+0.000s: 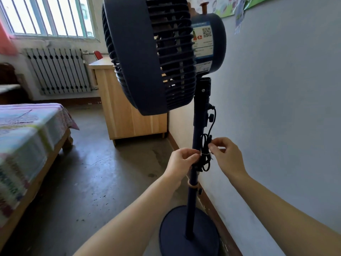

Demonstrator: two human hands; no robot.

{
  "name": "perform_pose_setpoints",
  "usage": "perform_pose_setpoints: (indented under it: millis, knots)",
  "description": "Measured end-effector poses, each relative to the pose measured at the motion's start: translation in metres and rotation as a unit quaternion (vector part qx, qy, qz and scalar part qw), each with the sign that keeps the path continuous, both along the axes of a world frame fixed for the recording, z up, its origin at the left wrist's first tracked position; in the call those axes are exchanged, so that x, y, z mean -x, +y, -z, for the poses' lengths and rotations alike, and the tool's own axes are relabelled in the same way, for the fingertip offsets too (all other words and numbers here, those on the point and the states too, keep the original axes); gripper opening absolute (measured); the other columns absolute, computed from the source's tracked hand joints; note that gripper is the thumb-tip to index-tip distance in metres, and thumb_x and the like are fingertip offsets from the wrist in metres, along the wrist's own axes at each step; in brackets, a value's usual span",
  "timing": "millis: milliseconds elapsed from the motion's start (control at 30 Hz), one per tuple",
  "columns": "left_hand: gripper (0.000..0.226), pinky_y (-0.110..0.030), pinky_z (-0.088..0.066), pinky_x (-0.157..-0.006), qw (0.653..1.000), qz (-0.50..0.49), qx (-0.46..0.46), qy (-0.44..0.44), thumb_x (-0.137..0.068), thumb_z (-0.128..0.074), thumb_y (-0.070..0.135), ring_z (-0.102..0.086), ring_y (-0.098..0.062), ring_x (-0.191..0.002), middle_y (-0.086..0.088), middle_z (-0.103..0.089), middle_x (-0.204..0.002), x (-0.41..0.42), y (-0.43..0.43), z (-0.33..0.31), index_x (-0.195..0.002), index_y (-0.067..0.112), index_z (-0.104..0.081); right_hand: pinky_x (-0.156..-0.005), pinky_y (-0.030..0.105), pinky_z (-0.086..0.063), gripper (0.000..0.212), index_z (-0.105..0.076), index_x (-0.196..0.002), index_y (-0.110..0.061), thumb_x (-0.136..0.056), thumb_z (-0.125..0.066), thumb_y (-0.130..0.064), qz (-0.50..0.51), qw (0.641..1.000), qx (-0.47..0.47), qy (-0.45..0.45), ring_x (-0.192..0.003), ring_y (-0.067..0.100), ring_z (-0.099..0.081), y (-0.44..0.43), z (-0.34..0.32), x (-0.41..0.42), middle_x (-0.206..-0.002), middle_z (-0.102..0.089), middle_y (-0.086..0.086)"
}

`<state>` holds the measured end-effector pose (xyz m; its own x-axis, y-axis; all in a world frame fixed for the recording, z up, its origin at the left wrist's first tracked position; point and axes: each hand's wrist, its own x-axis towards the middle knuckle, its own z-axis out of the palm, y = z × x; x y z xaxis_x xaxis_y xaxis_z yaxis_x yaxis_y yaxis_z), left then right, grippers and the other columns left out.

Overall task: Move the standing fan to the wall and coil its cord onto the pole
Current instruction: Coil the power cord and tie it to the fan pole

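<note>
Fan [147, 52] stood centre-right of frame, base [188, 231] beside the wall [276, 108]. Cord [205, 154] hung bundled against the pole [193, 182]. Left hand [181, 163] and right hand [227, 154] both pinched a thin tie [204, 153] around the bundle.

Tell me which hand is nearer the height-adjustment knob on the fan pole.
Right. The right hand pinches the coiled cord just below the knob, on the wall side of the pole. The left hand sits lower, on the pole's room side.
</note>
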<state>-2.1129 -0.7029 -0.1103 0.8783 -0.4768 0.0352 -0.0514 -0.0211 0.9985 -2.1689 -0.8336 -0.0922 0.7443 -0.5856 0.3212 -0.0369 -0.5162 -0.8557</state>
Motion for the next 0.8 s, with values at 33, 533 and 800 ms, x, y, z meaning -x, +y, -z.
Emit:
perform_pose_setpoints:
  millis: [33, 533, 800]
  knots:
    - [0.016, -0.01, -0.051, -0.063, 1.0, -0.001, 0.001, -0.001, -0.092, -0.058, 0.014, -0.068, -0.006, -0.089, -0.002, -0.072, -0.101, -0.001, 0.0, 0.001, -0.106, 0.015, -0.067, -0.066, 0.01, -0.041, 0.015, -0.06, -0.102, -0.016, -0.09, -0.06, -0.024, 0.0, 1.0, -0.004, 0.001, -0.088, 0.014, -0.061, 0.0, 0.001, 0.0, -0.102, -0.065, -0.001]
    - [0.019, -0.018, -0.055, -0.069, 1.0, -0.02, 0.0, -0.009, -0.088, -0.062, 0.002, -0.071, -0.009, -0.083, 0.001, -0.074, -0.091, -0.019, -0.009, 0.034, -0.092, 0.018, -0.071, -0.089, 0.024, -0.048, 0.034, -0.062, -0.111, -0.022, -0.088, -0.053, 0.001, 0.0, 0.998, -0.034, -0.044, -0.098, 0.011, -0.063, -0.001, 0.028, -0.004, -0.109, -0.066, -0.005]
    - [0.017, -0.016, -0.053, -0.062, 0.999, -0.008, -0.016, -0.048, -0.087, -0.062, -0.001, -0.07, -0.018, -0.079, -0.005, -0.074, -0.087, -0.023, -0.006, 0.029, -0.085, 0.014, -0.071, -0.087, 0.023, -0.049, 0.034, -0.059, -0.119, -0.019, -0.09, -0.052, -0.001, 0.024, 0.999, 0.0, -0.044, -0.095, 0.013, -0.063, 0.0, 0.028, -0.002, -0.127, -0.055, 0.004]
